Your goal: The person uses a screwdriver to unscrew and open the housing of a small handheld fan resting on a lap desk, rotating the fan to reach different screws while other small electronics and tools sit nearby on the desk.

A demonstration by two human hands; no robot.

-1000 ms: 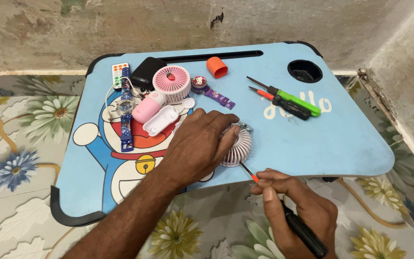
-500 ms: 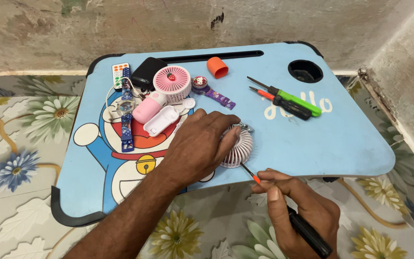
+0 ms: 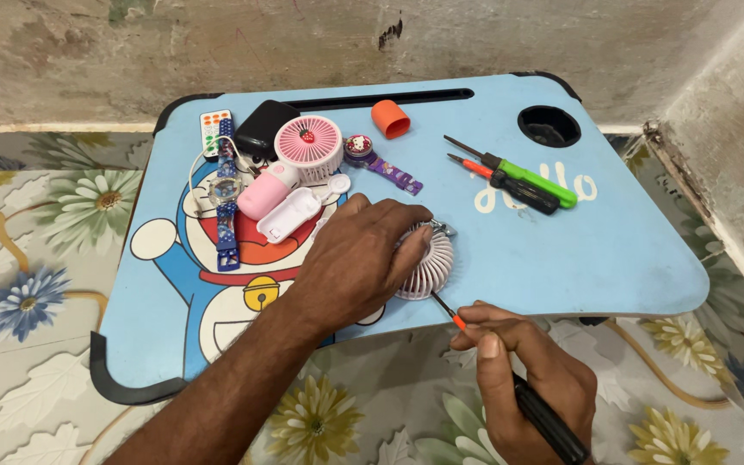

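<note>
At the frame's centre, the left hand (image 3: 356, 258) pressed the white fan grille (image 3: 428, 263) down; the right hand (image 3: 523, 379) gripped a screwdriver (image 3: 510, 379), its tip at the grille's lower edge, unscrewing apparently unfinished.

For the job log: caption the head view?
Left hand steadies white fan grille while right hand works screwdriver on it.

Soft even daylight, faint shadows under hands, sharp focus, no glare, mild edge distortion
</note>
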